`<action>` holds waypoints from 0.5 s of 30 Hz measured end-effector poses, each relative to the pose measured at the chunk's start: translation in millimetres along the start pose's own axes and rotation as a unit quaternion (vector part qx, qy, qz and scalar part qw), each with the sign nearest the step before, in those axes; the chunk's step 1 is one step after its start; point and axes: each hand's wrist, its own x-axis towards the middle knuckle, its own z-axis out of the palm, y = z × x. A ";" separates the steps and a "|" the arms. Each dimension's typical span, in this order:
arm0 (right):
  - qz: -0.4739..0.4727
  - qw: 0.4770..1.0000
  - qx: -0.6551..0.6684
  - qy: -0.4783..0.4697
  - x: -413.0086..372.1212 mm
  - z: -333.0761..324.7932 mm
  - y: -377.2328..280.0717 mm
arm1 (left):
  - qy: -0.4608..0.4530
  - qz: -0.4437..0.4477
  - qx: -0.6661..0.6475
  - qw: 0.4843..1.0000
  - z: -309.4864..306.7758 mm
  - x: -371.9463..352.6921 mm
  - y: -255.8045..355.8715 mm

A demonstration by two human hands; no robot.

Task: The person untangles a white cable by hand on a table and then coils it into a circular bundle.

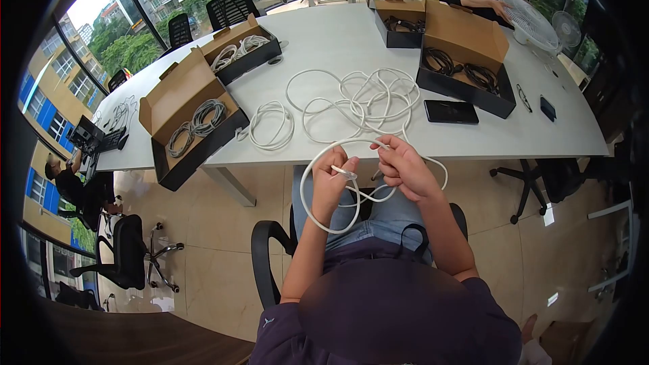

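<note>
My left hand (330,179) is closed on a white network cable (303,192), with the cable's clear plug end (346,174) showing beside the thumb. Pinched between the thumb and fingers of my right hand (407,169) is another stretch of the same cable. Between the two hands it forms a large round loop above my lap. The rest spreads in loose, overlapping curves on the white table (324,40) in front of me. One part hangs below the table edge near my knees.
Left of the loose cable lies a coiled white cable (292,128). Open boxes hold grey cables (208,116), white cables (233,54) and black cables (481,77). A black phone (451,112) lies to the right. One person handles a white fan (531,23); another sits far left.
</note>
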 end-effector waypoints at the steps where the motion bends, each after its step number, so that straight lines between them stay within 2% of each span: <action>1: 0.000 1.000 0.009 -0.007 0.4 1.3 1.9 | 0.013 0.033 -0.022 0.999 -0.9 1.4 -6.7; 3: -0.002 0.999 0.033 -0.004 0.9 0.5 6.2 | 0.040 0.100 -0.065 0.992 -1.2 7.6 -16.1; 5: -0.006 0.998 0.062 0.014 2.9 -1.0 11.7 | 0.079 0.061 -0.214 0.972 -1.4 6.8 -5.7; 7: -0.027 0.996 0.080 0.042 0.0 -2.2 13.6 | 0.117 0.028 -0.402 0.908 -7.2 13.1 -2.3; 8: -0.037 0.994 0.089 0.057 -1.9 -2.5 14.8 | 0.094 0.023 -0.451 0.887 -16.1 14.1 -7.4; 11: -0.051 0.997 -0.005 0.056 -8.5 0.0 18.5 | 0.191 -0.009 -0.448 0.873 -9.7 14.6 9.2; 15: -0.040 0.988 -0.138 0.050 -11.0 -2.4 35.9 | 0.243 -0.006 -0.363 0.899 -7.2 18.3 18.3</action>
